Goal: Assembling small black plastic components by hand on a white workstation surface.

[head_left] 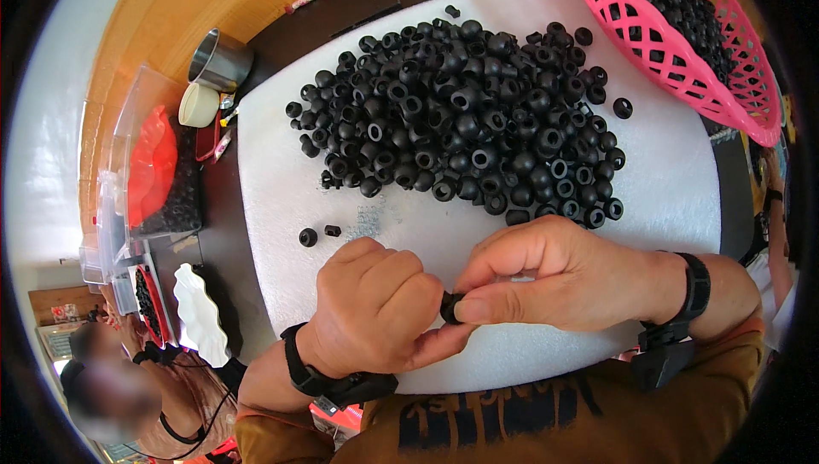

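Here, the fingers of our left hand (375, 302) and right hand (559, 276) pinch one small black rounded piece (448, 309) above the white foam-like sheet (674, 200), toward its front edge; probably light, firm, best held by the sides.

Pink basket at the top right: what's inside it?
The pink basket holds a heap of small black pieces. They cover its floor, so that and anything buried beneath the top layer can't be seen.
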Demonstrator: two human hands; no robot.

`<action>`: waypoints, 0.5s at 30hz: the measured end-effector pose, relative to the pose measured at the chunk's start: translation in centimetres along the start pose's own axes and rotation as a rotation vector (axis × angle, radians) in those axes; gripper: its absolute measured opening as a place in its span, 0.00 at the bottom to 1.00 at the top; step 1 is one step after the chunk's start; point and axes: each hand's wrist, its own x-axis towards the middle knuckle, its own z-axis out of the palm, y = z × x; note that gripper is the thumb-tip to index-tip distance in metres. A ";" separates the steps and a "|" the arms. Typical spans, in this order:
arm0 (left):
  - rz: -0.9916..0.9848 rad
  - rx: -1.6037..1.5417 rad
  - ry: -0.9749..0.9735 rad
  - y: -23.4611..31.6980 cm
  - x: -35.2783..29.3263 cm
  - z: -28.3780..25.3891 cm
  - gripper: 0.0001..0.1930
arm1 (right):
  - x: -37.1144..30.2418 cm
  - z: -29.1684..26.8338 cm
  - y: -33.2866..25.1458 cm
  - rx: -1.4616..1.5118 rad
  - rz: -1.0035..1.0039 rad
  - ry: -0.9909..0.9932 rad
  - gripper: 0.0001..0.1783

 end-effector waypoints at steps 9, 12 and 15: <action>-0.314 -0.733 -0.091 -0.1 -0.4 -0.7 0.10 | -0.1 0.0 -0.5 -0.273 -0.093 -0.054 0.08; -0.377 -0.824 -0.056 0.9 -0.3 -0.8 0.10 | -0.3 0.6 -0.8 -0.356 -0.141 -0.029 0.07; -0.413 -0.729 -0.035 1.2 -0.4 -1.1 0.12 | -0.3 0.8 -0.7 -0.370 -0.191 0.029 0.08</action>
